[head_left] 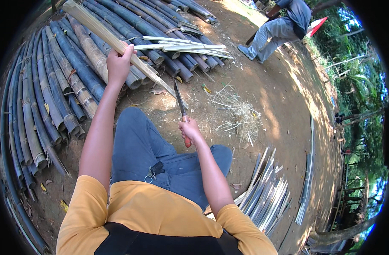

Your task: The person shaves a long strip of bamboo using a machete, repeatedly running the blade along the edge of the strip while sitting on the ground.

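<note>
My left hand [120,63] is closed round a long split bamboo strip [94,32], which slants from the upper left down toward the middle. In my right hand [189,129] is a knife [179,100] with a reddish-brown handle, its blade pointing up and away from me. The blade's tip lies close to the strip's lower end; whether they touch I cannot tell. Both hands are held out in front of my bent knees. Just beyond my left hand, several pale split strips [190,47] rest on the ends of stacked bamboo poles [86,32].
Bamboo poles also spread along the left [43,97]. Thin shavings [241,117] litter the dirt ahead to the right. A bundle of split strips [266,193] lies by my right side, with longer strips [307,182] farther right. Another person [283,27] stands at the far right, near trees.
</note>
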The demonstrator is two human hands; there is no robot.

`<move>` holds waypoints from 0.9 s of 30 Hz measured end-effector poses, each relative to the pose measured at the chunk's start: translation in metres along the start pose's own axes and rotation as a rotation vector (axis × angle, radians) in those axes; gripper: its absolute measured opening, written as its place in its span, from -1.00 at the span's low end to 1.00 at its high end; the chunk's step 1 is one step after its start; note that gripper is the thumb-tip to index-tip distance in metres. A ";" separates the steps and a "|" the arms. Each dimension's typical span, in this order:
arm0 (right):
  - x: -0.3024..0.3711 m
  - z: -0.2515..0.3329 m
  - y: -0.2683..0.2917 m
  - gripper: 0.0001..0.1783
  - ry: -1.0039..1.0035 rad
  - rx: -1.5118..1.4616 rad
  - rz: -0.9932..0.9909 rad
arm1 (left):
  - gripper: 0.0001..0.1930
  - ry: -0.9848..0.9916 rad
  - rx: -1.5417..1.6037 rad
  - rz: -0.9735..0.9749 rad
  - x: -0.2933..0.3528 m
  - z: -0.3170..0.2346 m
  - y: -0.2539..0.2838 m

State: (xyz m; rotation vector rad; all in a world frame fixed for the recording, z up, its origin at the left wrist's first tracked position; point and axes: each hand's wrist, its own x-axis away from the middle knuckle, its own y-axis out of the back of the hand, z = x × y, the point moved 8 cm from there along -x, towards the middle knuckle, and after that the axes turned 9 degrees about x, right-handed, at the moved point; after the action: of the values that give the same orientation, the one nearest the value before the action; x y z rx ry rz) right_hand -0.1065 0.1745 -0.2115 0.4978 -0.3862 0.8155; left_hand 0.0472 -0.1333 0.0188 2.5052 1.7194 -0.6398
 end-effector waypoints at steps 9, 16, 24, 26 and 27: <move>0.004 -0.008 0.018 -0.90 -0.047 -0.060 -0.022 | -0.66 -0.192 0.404 0.005 -0.015 -0.024 -0.002; 0.016 -0.004 0.036 -0.90 -0.052 -0.031 -0.055 | -0.60 -0.164 0.705 0.067 -0.023 -0.038 -0.004; 0.033 0.012 0.017 -0.87 0.061 0.136 -0.104 | -0.48 -0.288 0.610 -0.186 -0.002 -0.032 0.031; 0.033 0.016 0.013 -0.83 0.198 0.263 -0.163 | -0.48 -0.296 0.607 -0.181 -0.002 -0.030 0.030; 0.034 0.018 0.008 -0.80 0.266 0.327 -0.191 | -0.48 -0.286 0.618 -0.176 -0.003 -0.028 0.028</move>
State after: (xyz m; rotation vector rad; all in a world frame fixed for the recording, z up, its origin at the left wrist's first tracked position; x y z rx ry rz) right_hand -0.0939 0.1888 -0.1776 0.7083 0.0437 0.7496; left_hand 0.0797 -0.1396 0.0398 2.4211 1.8493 -1.6770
